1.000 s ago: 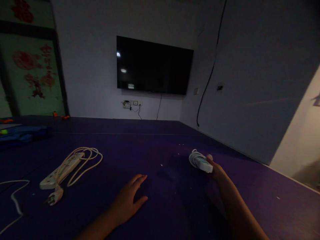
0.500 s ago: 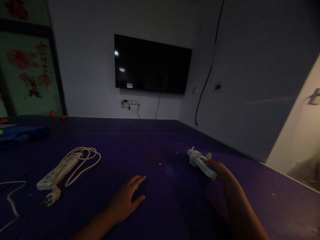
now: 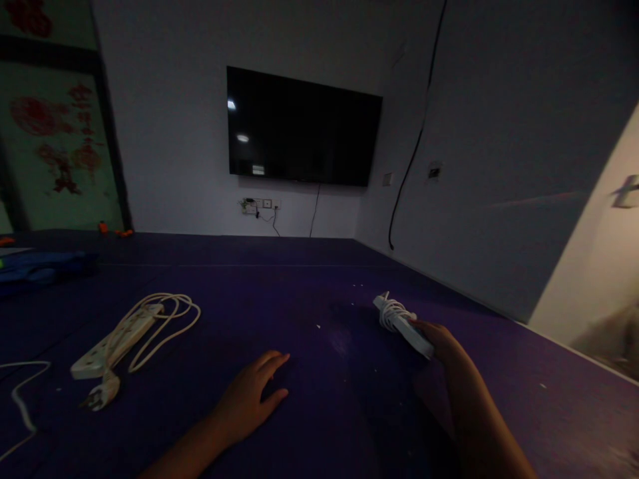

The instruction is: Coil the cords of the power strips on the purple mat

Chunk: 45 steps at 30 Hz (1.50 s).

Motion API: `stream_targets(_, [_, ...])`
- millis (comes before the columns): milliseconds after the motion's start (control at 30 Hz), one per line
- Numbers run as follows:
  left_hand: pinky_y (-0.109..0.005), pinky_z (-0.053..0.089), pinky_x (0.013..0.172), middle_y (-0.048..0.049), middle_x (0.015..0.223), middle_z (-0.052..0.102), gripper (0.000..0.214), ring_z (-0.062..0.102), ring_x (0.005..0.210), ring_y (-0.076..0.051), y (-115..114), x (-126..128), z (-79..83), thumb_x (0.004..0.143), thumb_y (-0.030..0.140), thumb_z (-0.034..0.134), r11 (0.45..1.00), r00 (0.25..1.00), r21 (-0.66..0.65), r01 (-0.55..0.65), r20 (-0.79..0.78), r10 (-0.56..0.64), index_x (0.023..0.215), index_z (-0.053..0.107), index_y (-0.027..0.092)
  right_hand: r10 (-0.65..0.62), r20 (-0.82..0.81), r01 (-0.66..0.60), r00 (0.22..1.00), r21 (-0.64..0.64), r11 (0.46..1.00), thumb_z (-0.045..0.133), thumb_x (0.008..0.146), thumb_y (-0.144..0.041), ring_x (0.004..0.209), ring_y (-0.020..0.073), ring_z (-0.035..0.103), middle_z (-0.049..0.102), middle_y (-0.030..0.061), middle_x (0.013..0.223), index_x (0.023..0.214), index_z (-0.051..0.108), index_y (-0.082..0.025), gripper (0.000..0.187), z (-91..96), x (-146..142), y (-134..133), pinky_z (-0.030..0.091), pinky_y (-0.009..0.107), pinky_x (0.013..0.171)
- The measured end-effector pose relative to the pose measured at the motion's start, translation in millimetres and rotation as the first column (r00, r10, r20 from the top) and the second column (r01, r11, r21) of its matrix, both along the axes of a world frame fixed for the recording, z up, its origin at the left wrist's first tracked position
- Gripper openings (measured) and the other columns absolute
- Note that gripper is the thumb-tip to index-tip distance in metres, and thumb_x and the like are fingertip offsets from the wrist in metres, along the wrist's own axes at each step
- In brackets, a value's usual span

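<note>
Toward the right edge of the purple surface (image 3: pixel 299 293), the right hand (image 3: pixel 440 338) holds a white power strip (image 3: pixel 412 338) with its cord (image 3: pixel 392 315) wound round it. Farther from that edge lies a second strip (image 3: pixel 126 337); between the two, the left hand (image 3: pixel 252 396) is wide, thumb well apart from fingers.

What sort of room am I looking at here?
Likely a room in a home, perhaps a living room: it has a wall-mounted television, wall sockets below it, and a dark-framed, red-decorated panel.
</note>
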<state>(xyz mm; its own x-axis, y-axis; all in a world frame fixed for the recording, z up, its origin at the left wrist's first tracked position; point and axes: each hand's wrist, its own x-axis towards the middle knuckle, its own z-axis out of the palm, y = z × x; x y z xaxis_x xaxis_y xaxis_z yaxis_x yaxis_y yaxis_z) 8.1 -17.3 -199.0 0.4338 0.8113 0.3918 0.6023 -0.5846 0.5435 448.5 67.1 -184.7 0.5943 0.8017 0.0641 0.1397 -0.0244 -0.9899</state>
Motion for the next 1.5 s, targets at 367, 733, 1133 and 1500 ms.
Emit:
stream_targets(367, [-0.036, 0.048, 0.089, -0.0043, 0.125, 0.055, 0.044, 0.058, 0.102, -0.019, 0, 1, 2.9, 0.081, 0.028, 0.054, 0.999, 0.999, 0.035, -0.006, -0.053, 0.008, 0.124, 0.051, 0.03, -0.041, 0.625, 0.179, 0.78, -0.16, 0.971, 0.06, 0.066, -0.056, 0.09, 0.0318, 0.061, 0.068, 0.0166, 0.096, 0.099, 0.068, -0.013, 0.055, 20.3, -21, -5, 0.043, 0.035, 0.07])
stream_targets(733, [-0.039, 0.046, 0.089, -0.007, 0.108, 0.064, 0.029, 0.058, 0.1, -0.021, 17, -11, 4.9, 0.084, 0.028, 0.048, 0.934, 0.968, 0.287, -0.211, -0.07, 0.24, 0.108, 0.063, 0.022, -0.223, 0.862, -0.095, 0.455, 0.296, 0.951, 0.044, 0.086, -0.035, 0.103, 0.0276, 0.055, 0.065, 0.0123, 0.107, 0.108, 0.062, -0.016, 0.034, 22.1, -162, -11, 0.039, 0.042, 0.088])
stream_targets(1133, [-0.05, 0.033, 0.092, -0.0178, 0.126, 0.053, 0.039, 0.041, 0.119, -0.034, 46, -65, 25.0, 0.083, 0.026, 0.043, 0.566, 0.541, 0.486, -0.666, -0.208, 0.815, 0.117, 0.058, 0.012, 0.347, 0.848, -0.663, 0.4, 0.006, 0.749, 0.053, 0.083, -0.029, 0.105, 0.0236, 0.058, 0.065, 0.0089, 0.11, 0.107, 0.065, -0.021, 0.028, -16.0, -246, -37, 0.043, 0.041, 0.094])
stream_targets(1500, [-0.06, 0.026, 0.094, -0.0286, 0.134, 0.039, 0.065, 0.028, 0.126, -0.042, 53, -145, 33.6, 0.083, 0.049, 0.033, 0.11, 0.085, 0.286, -0.952, -0.095, 0.992, 0.126, 0.046, 0.002, 0.358, 0.839, -0.649, 0.41, -0.007, 0.761, 0.049, 0.086, -0.032, 0.099, 0.0229, 0.062, 0.067, 0.0091, 0.106, 0.102, 0.065, -0.019, 0.026, -16.8, -239, -34, 0.046, 0.041, 0.092])
